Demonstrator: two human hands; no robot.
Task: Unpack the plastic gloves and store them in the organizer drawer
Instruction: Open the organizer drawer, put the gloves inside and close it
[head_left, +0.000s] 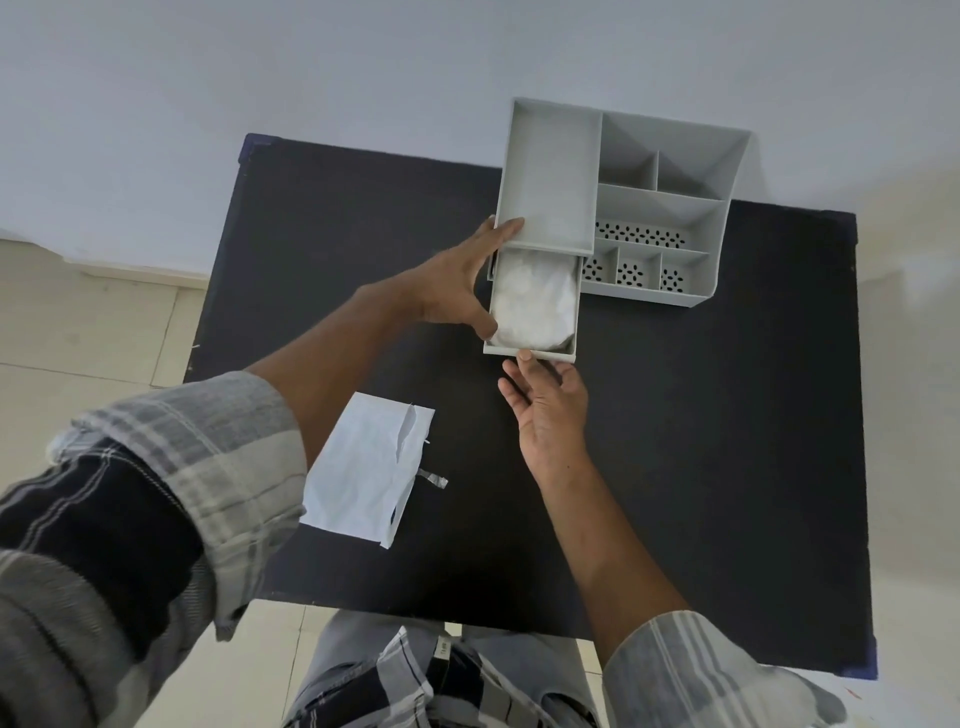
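Observation:
A grey organizer (670, 208) with several compartments stands at the far right of the black table. Its drawer (530, 352) is pulled out toward me and holds a crumpled bundle of clear plastic gloves (532, 304). My left hand (457, 283) spans the organizer's left side, fingers on the upper tray edge and thumb against the drawer's left wall. My right hand (545, 405) lies palm up just in front of the drawer, fingertips touching its front face. The torn white packaging bag (366, 467) lies flat at the near left.
The black table (727, 441) sits against a pale wall, with tiled floor visible to the left. A small strip of torn plastic (434, 478) lies beside the bag. My plaid sleeves and lap fill the bottom of the view.

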